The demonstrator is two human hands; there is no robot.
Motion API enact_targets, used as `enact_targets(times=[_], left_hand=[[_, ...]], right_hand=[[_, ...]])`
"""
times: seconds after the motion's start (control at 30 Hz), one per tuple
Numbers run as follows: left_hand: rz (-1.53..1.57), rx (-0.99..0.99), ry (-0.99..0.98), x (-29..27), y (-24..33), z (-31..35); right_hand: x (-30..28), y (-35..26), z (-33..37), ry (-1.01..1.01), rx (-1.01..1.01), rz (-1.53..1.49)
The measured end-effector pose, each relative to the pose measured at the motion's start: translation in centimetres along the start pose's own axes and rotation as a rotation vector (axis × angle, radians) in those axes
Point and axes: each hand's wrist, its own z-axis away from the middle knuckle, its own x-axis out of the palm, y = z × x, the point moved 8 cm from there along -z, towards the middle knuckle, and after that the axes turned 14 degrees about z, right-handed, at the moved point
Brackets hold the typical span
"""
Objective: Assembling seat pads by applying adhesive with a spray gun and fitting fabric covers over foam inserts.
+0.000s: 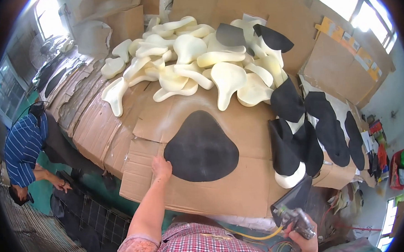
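A black, rounded-triangular sheet of cover material (201, 146) lies flat on the cardboard-covered table (251, 187). At its left edge my left hand (161, 168) is closed, fingers pinching the rim of the sheet. Low on the right, my right hand (307, 234) grips a metal spray gun (298, 222), which sits beside the table's near right corner. A yellow hose (258, 236) runs toward the gun from the left. Behind the gun's nozzle is a dark grey, flat-sided thing (297, 196), partly hidden.
Cream foam saddle-shaped pads (189, 49) are heaped across the far side. More black cover pieces (287, 144) lie along the right edge, some over pads. Cardboard sheets (259, 4) stand behind. At left, another person (27, 144) bends over dark pieces on a wire rack (101, 218).
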Motion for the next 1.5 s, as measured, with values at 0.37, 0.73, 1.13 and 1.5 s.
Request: enact_targets(times=[0.37,0.73,1.13,1.5], left_hand=[[1.376,-0.901,-0.022,2.8,-2.9,3.1],[1.733,-0.627,-0.419,2.5,9.4,2.5],[1.917,-0.245,-0.360,-17.4,6.5,-8.5],[1.490,-0.561,0.136,-12.6,-17.3,-0.1]], right_hand=[[0.4,0.4,-3.3,-0.101,-0.159,0.073],[3.9,0.6,-9.0,-0.119,-0.189,0.119],[8.9,9.4,-22.1,-0.121,-0.116,0.324],[9.8,7.7,-25.6,0.084,-0.135,0.758]])
